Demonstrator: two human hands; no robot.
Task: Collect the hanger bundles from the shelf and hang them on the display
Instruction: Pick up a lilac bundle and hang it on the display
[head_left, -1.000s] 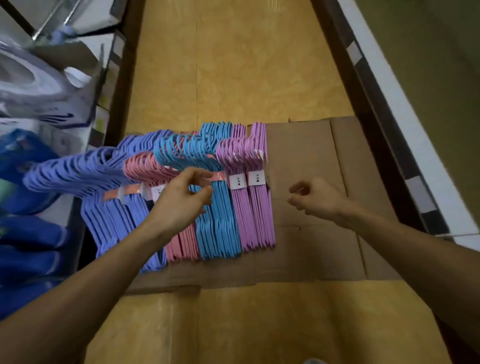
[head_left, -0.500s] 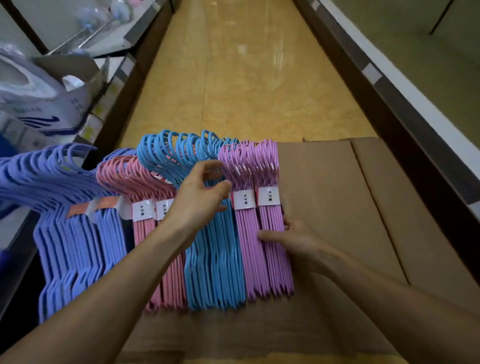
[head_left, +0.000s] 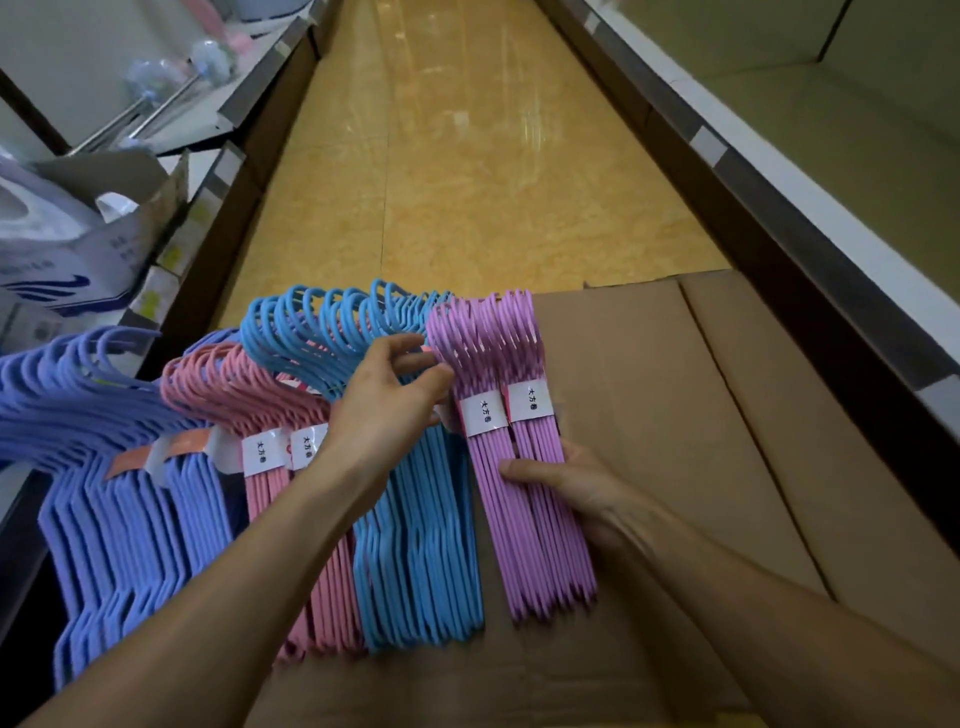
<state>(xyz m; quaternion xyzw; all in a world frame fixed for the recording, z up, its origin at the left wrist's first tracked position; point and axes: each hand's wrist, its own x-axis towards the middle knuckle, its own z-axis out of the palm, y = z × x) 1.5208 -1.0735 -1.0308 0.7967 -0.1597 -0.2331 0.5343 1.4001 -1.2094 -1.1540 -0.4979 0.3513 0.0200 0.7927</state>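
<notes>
Several banded hanger bundles lie side by side on a cardboard box (head_left: 675, 415): periwinkle bundles (head_left: 124, 519) at the left, pink bundles (head_left: 260, 499), blue bundles (head_left: 421, 551) and two lilac bundles (head_left: 530, 509) at the right. My left hand (head_left: 384, 410) rests over the necks of the blue bundles, fingers curled around them near the hooks. Thumb on top and fingers underneath, my right hand (head_left: 576, 483) grips the lilac bundles at their right edge. The lilac bundles sit slightly apart from the blue ones.
A shelf unit (head_left: 223, 171) with a white printed bag (head_left: 67, 249) and boxed goods runs along the left. A dark-edged shelf (head_left: 779, 218) lines the right. Yellow floor (head_left: 457, 156) stretches ahead between them.
My right hand moved left from the bare cardboard and took hold of the lilac bundles, which now sit apart from the blue ones. The left hand stayed on the blue bundles.
</notes>
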